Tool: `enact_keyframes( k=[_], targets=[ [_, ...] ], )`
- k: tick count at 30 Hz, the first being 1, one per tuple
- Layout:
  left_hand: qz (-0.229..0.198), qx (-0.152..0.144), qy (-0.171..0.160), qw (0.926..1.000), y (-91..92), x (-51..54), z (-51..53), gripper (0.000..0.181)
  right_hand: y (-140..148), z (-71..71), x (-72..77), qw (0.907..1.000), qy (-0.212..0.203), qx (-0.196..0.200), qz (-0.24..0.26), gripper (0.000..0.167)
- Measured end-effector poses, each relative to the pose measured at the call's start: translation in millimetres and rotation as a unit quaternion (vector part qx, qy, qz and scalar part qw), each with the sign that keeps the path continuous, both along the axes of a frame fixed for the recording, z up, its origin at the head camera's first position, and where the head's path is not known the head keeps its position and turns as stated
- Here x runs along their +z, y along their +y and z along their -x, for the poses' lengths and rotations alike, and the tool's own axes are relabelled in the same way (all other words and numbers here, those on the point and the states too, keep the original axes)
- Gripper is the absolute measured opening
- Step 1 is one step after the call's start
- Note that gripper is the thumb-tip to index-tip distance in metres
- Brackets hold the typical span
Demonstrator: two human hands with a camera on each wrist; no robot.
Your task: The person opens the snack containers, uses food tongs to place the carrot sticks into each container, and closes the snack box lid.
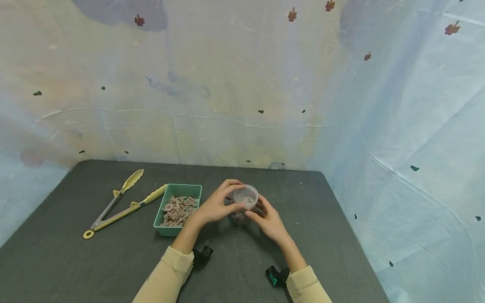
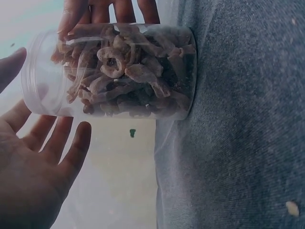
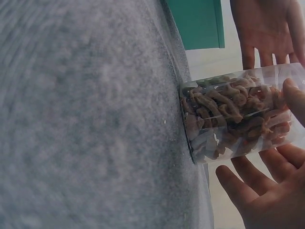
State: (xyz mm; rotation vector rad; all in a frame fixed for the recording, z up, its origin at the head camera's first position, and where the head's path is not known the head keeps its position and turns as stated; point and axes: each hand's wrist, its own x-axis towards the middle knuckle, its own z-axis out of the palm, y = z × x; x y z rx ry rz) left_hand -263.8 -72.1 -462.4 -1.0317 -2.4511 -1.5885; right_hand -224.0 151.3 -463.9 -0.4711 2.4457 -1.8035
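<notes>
A clear plastic jar (image 1: 246,196), partly filled with small brownish twisted pieces and a few rings, stands upright on the dark table. My left hand (image 1: 219,205) holds the jar's top from the left, thumb in front and fingers at the far side. From the right, my right hand (image 1: 270,221) grips the jar's body, its thumb on the near face. The jar's contents (image 2: 119,71) reach most of the way up in the left wrist view. Whether a clear lid covers the mouth I cannot tell. The right wrist view shows the jar's base (image 3: 188,126) touching the table.
Left of the jar sits a green rectangular tray (image 1: 184,185) with many similar brownish pieces. Yellow-tipped metal tongs (image 1: 110,210) lie spread farther left, one tip by the tray's rim. A patterned sheet (image 1: 227,105) hangs behind the table and along its right side.
</notes>
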Motion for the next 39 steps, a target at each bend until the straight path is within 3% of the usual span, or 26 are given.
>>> enact_keyframes(
  k=[5, 12, 17, 22, 29, 39],
  targets=[
    [-0.001, -0.017, -0.002, 0.9998, -1.3, 0.4, 0.1, 0.053, 0.7, -0.6, 0.7, 1.0000, -0.002, 0.002, 0.002, 0.070],
    [0.007, -0.018, -0.013, 0.9997, -1.3, 1.2, -0.9, 0.052, 0.8, -0.9, 0.5, 1.0000, 0.000, 0.001, 0.003, 0.070],
    [0.014, -0.006, -0.008, 0.9999, 0.6, 2.3, -1.6, 0.056, 0.4, -1.1, 0.7, 1.0000, 0.000, 0.000, -0.002, 0.070],
    [0.016, 0.030, -0.021, 0.9992, 2.5, 1.3, -0.9, 0.062, 0.6, -0.4, 1.6, 1.0000, -0.003, 0.002, -0.003, 0.071],
    [0.014, 0.042, -0.021, 0.9988, 2.7, 0.8, -0.2, 0.063, 6.9, 16.1, -28.2, 0.9999, 0.009, 0.003, -0.006, 0.071],
    [0.012, 0.031, -0.013, 0.9994, 0.5, 1.2, -0.1, 0.060, 5.1, 14.6, -28.0, 0.9998, 0.003, -0.009, -0.015, 0.072]
  ],
)
